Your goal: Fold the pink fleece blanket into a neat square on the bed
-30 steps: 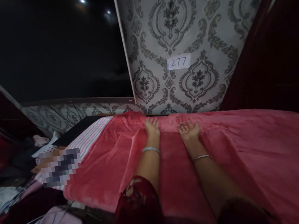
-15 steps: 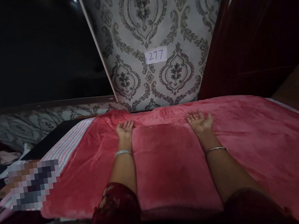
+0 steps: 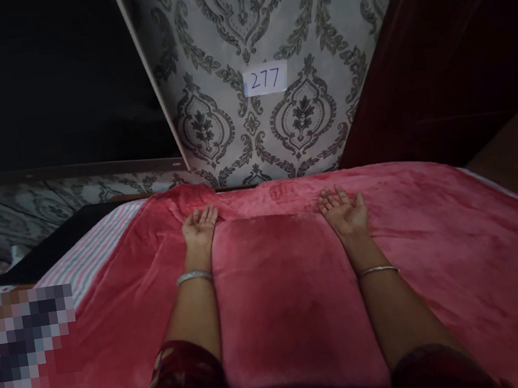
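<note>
A folded pink-red plush piece point(image 3: 288, 299), roughly rectangular, lies flat in front of me; I cannot tell if it is a blanket or a cushion. Along its left side rests my left hand point(image 3: 200, 226), palm up with the fingers stretched out near the far left corner. My right hand point(image 3: 344, 209) lies palm up by the far right corner, fingers spread. Both forearms run along the edges of the folded piece, and neither hand holds anything. Beneath everything spreads a larger pink-red plush blanket point(image 3: 444, 245).
A striped cloth point(image 3: 98, 249) shows under the blanket at the left. Behind stands patterned wallpaper with a paper label point(image 3: 265, 79) reading 277. A dark television screen point(image 3: 41, 83) fills the upper left, and a dark red glossy panel point(image 3: 451, 51) the right.
The view has tipped down and come slightly closer. My hands have shifted slightly apart along the folded piece's sides, still palm up. The folded piece itself keeps its shape.
</note>
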`<action>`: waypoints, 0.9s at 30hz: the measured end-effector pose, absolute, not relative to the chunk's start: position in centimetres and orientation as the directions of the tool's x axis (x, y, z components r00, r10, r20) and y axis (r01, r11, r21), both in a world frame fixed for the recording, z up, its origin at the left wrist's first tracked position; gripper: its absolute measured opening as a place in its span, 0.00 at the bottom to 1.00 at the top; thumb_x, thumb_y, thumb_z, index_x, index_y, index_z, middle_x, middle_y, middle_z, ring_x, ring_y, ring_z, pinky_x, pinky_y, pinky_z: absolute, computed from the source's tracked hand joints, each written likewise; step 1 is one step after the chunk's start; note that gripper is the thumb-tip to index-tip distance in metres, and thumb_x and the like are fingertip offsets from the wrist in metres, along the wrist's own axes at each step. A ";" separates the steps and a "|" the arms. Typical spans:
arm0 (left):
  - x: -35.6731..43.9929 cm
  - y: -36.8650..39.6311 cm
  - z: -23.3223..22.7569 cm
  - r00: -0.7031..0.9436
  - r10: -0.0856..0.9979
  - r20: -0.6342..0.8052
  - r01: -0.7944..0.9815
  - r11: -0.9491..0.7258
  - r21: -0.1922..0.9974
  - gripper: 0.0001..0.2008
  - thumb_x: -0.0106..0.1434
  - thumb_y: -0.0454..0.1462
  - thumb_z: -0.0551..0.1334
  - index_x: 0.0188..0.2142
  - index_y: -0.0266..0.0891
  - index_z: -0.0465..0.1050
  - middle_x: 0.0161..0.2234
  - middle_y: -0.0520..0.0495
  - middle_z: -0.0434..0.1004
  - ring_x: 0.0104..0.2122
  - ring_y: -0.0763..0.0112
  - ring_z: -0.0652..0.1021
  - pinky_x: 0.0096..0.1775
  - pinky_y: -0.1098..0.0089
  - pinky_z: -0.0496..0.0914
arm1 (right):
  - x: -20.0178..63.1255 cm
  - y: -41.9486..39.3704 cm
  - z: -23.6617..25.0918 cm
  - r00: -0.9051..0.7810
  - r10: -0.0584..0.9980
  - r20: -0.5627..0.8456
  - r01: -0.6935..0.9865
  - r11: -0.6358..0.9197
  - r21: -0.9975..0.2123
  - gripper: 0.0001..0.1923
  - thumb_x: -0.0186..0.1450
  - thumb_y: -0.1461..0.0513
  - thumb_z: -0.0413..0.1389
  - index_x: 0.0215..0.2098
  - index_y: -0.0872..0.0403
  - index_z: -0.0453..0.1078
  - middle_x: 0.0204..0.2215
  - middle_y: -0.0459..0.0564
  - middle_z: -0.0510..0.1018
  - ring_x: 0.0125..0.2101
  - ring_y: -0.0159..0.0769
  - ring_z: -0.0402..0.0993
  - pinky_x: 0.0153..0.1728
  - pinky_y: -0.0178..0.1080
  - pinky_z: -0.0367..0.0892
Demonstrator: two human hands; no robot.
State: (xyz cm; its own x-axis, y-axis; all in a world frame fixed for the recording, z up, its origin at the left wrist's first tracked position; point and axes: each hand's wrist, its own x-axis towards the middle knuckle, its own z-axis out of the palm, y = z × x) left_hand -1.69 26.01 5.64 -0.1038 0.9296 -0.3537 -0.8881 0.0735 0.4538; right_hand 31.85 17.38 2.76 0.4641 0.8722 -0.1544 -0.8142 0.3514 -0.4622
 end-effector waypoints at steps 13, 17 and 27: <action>0.1 24.5 8.5 -0.114 0.978 -0.172 -0.851 -0.007 0.525 0.06 0.64 0.33 0.50 0.38 0.40 0.63 0.52 0.37 0.73 0.55 0.62 0.76 0.48 0.65 0.76 | 30.8 17.1 5.2 0.474 0.861 -0.184 -0.822 0.357 -0.444 0.19 0.72 0.49 0.38 0.42 0.49 0.66 0.41 0.50 0.72 0.41 0.33 0.74 0.39 0.38 0.76; 3.3 22.3 11.8 0.141 0.990 0.015 -0.774 0.100 0.625 0.10 0.64 0.33 0.53 0.43 0.38 0.68 0.48 0.35 0.76 0.53 0.59 0.78 0.52 0.59 0.74 | 28.9 16.9 7.7 0.425 0.888 -0.174 -0.803 0.281 -0.526 0.15 0.72 0.53 0.40 0.42 0.48 0.66 0.41 0.48 0.71 0.42 0.33 0.74 0.40 0.39 0.77; 2.8 10.6 8.0 0.528 0.807 -0.265 -0.439 0.527 0.728 0.13 0.62 0.34 0.55 0.44 0.33 0.73 0.45 0.32 0.80 0.47 0.55 0.80 0.56 0.50 0.68 | 22.0 7.7 6.2 -0.081 0.986 -0.145 -0.756 -0.155 -0.635 0.17 0.72 0.51 0.45 0.54 0.47 0.63 0.58 0.55 0.69 0.52 0.42 0.74 0.51 0.55 0.71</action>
State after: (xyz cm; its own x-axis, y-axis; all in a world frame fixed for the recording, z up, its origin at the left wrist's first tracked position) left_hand 2.82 10.56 8.01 0.5283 0.8066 -0.2650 -0.4388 0.5267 0.7280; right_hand 22.03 7.72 6.24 -0.0806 0.9862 -0.1446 -0.7565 -0.1550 -0.6354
